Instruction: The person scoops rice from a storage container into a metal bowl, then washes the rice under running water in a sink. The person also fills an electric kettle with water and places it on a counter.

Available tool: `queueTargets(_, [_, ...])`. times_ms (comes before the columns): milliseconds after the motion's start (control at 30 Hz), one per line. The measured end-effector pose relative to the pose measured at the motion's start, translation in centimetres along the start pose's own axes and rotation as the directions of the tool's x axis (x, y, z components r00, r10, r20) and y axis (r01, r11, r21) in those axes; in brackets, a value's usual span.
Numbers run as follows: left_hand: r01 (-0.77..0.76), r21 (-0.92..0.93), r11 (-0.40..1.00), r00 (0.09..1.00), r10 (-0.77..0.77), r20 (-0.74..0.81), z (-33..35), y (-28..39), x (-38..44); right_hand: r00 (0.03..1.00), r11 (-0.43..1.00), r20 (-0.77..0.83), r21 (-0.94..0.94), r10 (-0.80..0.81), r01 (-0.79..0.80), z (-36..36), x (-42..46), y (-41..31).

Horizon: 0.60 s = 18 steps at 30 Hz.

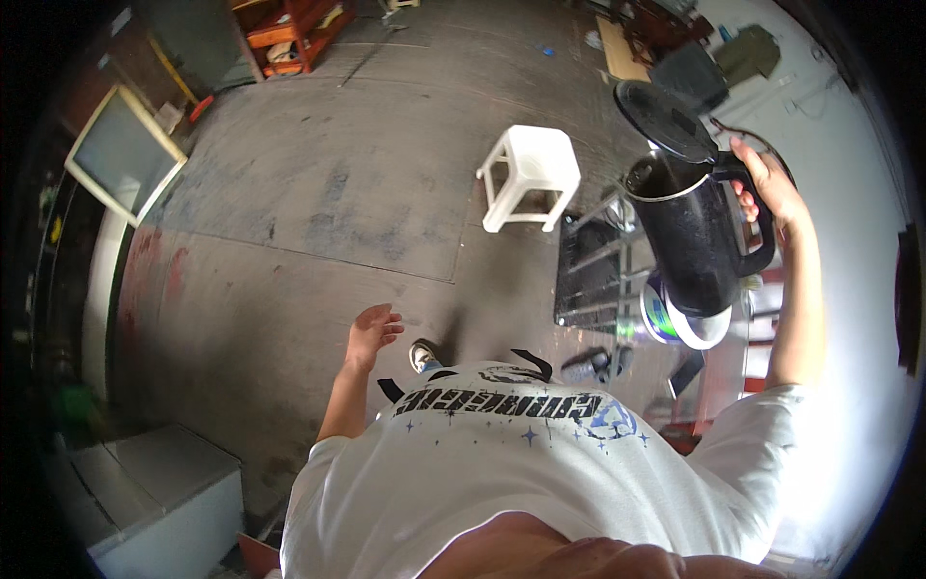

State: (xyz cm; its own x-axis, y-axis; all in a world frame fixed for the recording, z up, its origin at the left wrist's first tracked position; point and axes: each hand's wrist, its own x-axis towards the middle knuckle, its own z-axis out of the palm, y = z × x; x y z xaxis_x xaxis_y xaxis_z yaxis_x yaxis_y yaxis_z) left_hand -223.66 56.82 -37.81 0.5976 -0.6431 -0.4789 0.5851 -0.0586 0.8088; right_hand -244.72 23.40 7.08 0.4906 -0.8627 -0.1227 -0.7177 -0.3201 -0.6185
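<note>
My right hand (pixel 768 184) grips the handle of a black electric kettle (pixel 687 239) on the right side of the view. The kettle's round lid (pixel 662 119) stands raised on its hinge, so the dark inside and the bright metal rim show. How much is inside cannot be made out. Below the kettle is a white bucket (pixel 703 334) with a purple and green label, partly covered by it. Away to the left, my left hand (pixel 375 333) hangs in the air over the floor, fingers apart, with nothing in it.
A white plastic stool (pixel 535 174) stands on the grey floor ahead. Near the bucket are a metal rack (pixel 600 253) and a pair of dark shoes (pixel 589 365). At left a framed panel (pixel 126 155) leans. A white chest-like box (pixel 173 521) sits at lower left; orange shelves (pixel 289 36) stand beyond.
</note>
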Motion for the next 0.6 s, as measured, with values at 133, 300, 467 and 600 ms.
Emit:
queueTargets(133, [-0.082, 0.037, 0.996, 0.992, 0.085, -0.089, -3.9, 2.9, 0.2, 0.931, 0.922, -0.035, 0.126, -0.364, 0.366, 6.4, 3.3, -1.8])
queueTargets(300, [-0.156, 0.003, 0.988, 0.951, 0.151, -0.270, -8.8, 5.4, -1.5, 0.744, 0.647, -0.492, 0.393, -0.452, 0.653, 16.1, 13.2, 2.6])
queueTargets(467, [-0.182, -0.027, 0.983, 0.868, 0.147, -0.474, -12.3, 5.7, -2.7, 0.829, 0.365, -0.254, 0.806, -0.498, 0.466, 26.8, 16.5, -1.2])
queueTargets(600, [-0.221, -0.042, 0.974, 0.770, 0.148, -0.621, -14.8, 6.6, -1.4, 0.639, 0.257, -0.223, 0.782, -0.736, 0.568, 34.5, 21.2, -5.5])
